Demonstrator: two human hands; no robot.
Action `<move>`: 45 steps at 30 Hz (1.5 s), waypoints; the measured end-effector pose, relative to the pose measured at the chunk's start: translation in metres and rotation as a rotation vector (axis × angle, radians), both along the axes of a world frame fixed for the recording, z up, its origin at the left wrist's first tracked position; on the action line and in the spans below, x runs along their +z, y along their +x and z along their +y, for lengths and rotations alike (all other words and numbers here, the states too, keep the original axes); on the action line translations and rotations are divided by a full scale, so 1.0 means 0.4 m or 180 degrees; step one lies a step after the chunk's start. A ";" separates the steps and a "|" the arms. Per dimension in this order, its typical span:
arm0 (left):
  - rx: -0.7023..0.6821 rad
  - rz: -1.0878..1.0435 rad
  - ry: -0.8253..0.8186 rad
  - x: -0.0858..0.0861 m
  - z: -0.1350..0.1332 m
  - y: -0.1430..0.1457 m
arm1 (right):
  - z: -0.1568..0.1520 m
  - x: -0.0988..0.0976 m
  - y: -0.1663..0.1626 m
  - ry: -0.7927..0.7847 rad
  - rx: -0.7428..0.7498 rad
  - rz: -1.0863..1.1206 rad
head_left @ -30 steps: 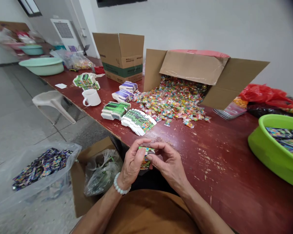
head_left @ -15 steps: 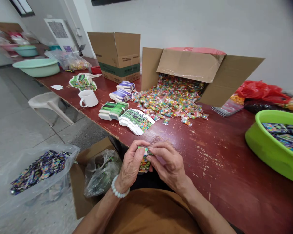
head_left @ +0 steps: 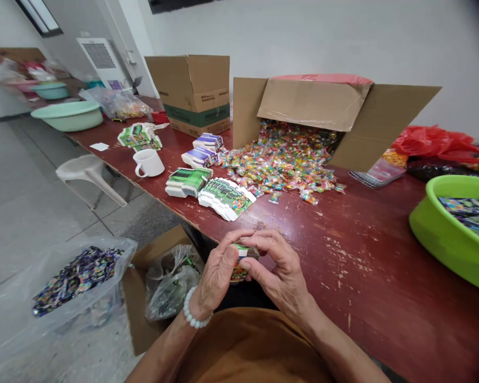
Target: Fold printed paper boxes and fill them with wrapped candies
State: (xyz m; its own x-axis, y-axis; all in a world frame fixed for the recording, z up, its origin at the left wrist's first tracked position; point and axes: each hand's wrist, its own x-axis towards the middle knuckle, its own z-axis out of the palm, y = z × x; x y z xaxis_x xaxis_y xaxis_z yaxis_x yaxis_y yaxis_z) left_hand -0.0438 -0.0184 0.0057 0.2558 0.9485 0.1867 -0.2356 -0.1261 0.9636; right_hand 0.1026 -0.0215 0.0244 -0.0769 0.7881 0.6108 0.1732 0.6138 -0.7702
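Observation:
Between my two hands is a small printed candy box (head_left: 239,272), green at its top with a colourful front, held just over the table's front edge. My left hand (head_left: 220,268) wears a pale bead bracelet and grips the box's left side, thumb on its face. Closed on the right side and top is my right hand (head_left: 278,266), its thumb pressing the upper part. My fingers hide much of the box. Beyond them lies a fanned stack of flat green printed cartons (head_left: 226,197), beside another green stack (head_left: 187,182). Wrapped candies (head_left: 279,167) spill from a tipped cardboard box (head_left: 309,109).
A white mug (head_left: 149,163) and purple carton stacks (head_left: 201,156) stand on the red table (head_left: 323,287). At right is a green basin (head_left: 443,239) of packets. Below left are a clear bag of packets (head_left: 80,276), an open carton (head_left: 138,314) and a white stool (head_left: 82,173).
My right fingers have shifted over the top of the small box, and its thumb now lies across the upper face. The whole view has turned slightly to the left.

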 end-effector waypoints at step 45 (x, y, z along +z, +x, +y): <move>0.0093 -0.0883 -0.1061 0.024 0.002 0.019 | 0.013 -0.027 0.000 -0.0918 0.0261 0.0071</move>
